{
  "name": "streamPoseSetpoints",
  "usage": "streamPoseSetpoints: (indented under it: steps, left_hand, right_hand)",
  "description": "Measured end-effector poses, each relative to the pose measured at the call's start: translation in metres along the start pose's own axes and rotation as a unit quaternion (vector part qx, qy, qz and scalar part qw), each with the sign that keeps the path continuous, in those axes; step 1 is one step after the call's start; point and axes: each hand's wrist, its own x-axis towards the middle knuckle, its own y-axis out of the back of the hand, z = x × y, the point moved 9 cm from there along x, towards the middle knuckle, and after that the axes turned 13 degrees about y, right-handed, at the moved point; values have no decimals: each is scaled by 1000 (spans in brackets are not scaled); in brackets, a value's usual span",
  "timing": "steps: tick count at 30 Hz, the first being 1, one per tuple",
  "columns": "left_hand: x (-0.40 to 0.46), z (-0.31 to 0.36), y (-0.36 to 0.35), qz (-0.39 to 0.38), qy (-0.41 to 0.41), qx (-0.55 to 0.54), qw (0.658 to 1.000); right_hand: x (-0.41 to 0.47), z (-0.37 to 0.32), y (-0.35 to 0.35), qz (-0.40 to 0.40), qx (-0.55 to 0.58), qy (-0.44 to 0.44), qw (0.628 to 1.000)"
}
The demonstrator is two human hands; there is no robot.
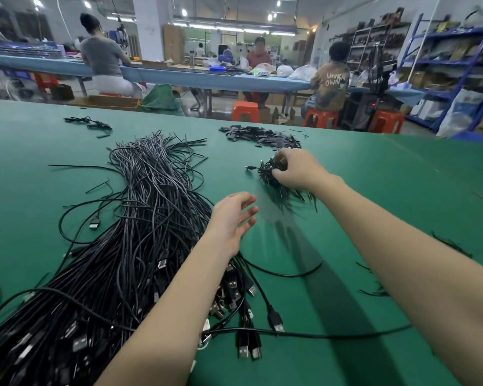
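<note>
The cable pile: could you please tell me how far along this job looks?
Nothing plainly finished shows. The right hand grips a clump of short wires; the left hand hovers open. The big cable pile and the small black pieces are left.

Workshop hall. A green-topped work table fills the near field. Beyond it a long blue bench runs left to right, with three workers seated at it. Orange plastic stools stand on the floor beside the bench. Blue steel shelving, stocked with boxes, is at far right. A white pillar stands far centre. The ceiling tube lights are lit.
</note>
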Motion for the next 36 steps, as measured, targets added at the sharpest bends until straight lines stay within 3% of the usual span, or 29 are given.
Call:
streamPoseSetpoints:
  steps: [2, 5, 7, 9, 14, 19, 25, 28, 31, 32, 34, 36]
  left_hand:
    - [-3, 3, -2, 1, -13, 4, 1000]
    - [-6, 11, -3, 36, -61, 86, 994]
    - [-8, 17, -6, 58, -100, 164, 980]
    - [-12, 21, -11, 61, -126, 216, 966]
    - [-18, 22, -17, 59, -149, 306, 938]
    - [-24, 29, -19, 60, -165, 313, 933]
    - [-29, 29, -28, 24, -203, 360, 910]
    - [-32, 25, -40, -4, -223, 420, 880]
    - [-33, 7, -49, -32, -211, 525, 824]
    - [-34, 0, -52, -46, -203, 563, 800]
    - [-38, -11, -57, -74, -196, 610, 764]
    - [-43, -11, -64, -97, -213, 592, 771]
  right_hand:
    - [-27, -12, 6, 6, 79, -2, 997]
    - [-83, -34, -27, -103, 186, -4, 977]
    - [-117, -47, -55, -176, 210, -2, 962]
    - [-132, -54, -69, -200, 204, -3, 958]
    - [-136, -57, -67, -144, 189, -6, 971]
    - [-144, -75, -79, -198, 161, 6, 967]
    - [-140, -77, -62, -161, 22, -2, 987]
    - [-143, -57, -39, -121, 150, -31, 981]
    - [-143, -32, -8, -26, 229, -42, 972]
    - [-145, -23, -1, 8, 281, -54, 958]
    - [-148, -13, 1, 48, 442, -93, 891]
    - [-149, -12, 0, 65, 564, -107, 816]
